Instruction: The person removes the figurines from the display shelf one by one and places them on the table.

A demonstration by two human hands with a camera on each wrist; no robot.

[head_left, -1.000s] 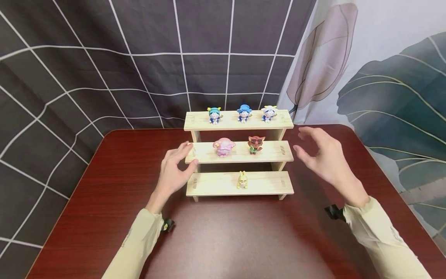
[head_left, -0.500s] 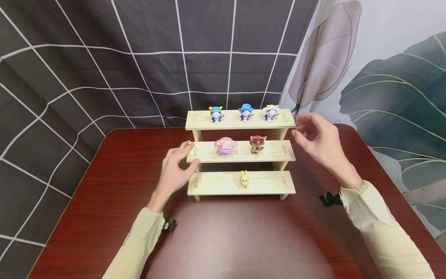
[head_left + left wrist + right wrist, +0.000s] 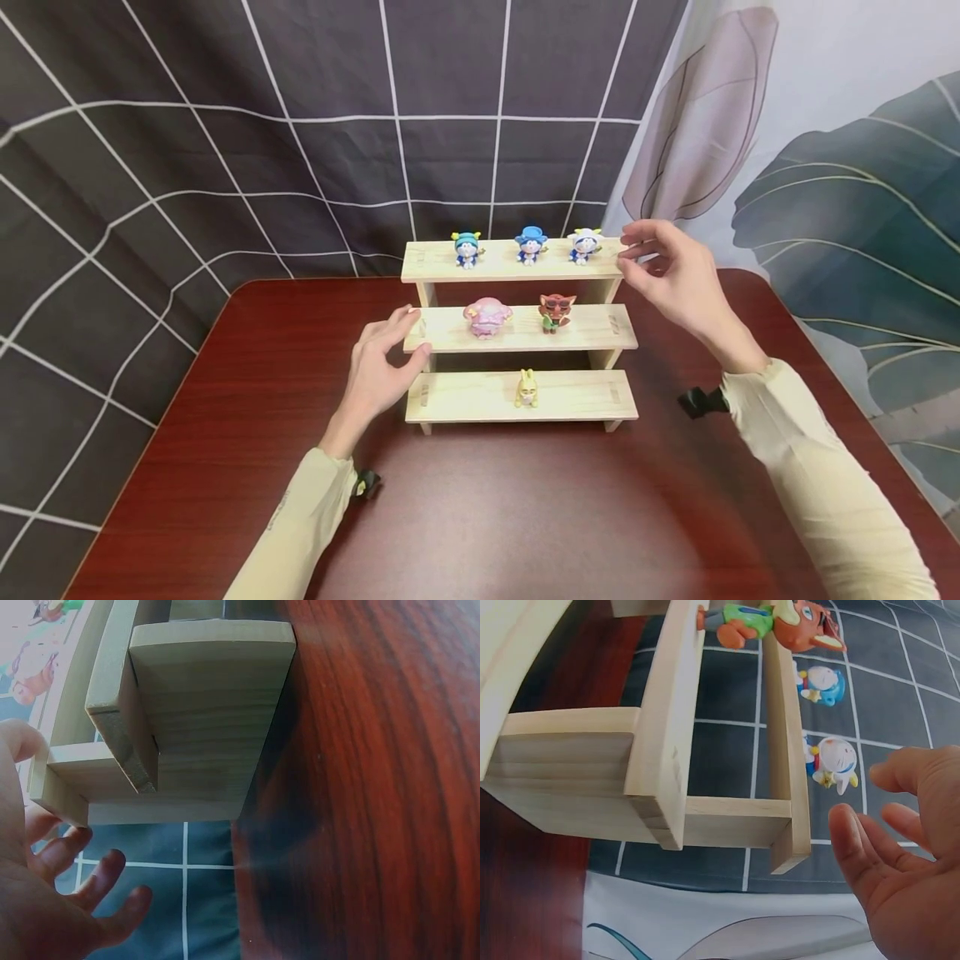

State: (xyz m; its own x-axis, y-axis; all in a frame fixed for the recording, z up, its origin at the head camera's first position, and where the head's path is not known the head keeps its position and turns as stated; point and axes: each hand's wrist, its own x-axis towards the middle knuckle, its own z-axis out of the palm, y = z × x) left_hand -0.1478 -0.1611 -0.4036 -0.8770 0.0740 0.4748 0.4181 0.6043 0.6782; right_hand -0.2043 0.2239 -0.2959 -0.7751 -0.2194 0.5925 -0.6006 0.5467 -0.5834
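A three-tier wooden display stand (image 3: 450, 408) sits on the table. My left hand (image 3: 375, 367) holds the left end of its middle shelf, thumb in front and fingers at the far edge; the left wrist view shows this left hand (image 3: 52, 892) at the shelf end. Over the right end of the top shelf hovers my right hand (image 3: 675, 271), its fingers bent, with a gap between thumb and fingertips. Nearest to it stands a figurine in a white horned hat (image 3: 583, 247). In the right wrist view, that white-hatted figurine (image 3: 834, 759) is just apart from the fingertips.
Also on the top shelf are a blue-hatted figurine (image 3: 531, 247) and a green-hatted one (image 3: 467, 250). The middle shelf bears a pink figurine (image 3: 487, 318) and a red fox figurine (image 3: 556, 313). A yellow rabbit figurine (image 3: 527, 389) stands on the bottom shelf. A dark checked curtain (image 3: 300, 150) hangs behind.
My right hand has moved up and left, from beside the middle shelf to over the top shelf's right end. The left hand keeps its hold, and the figurines stay put.
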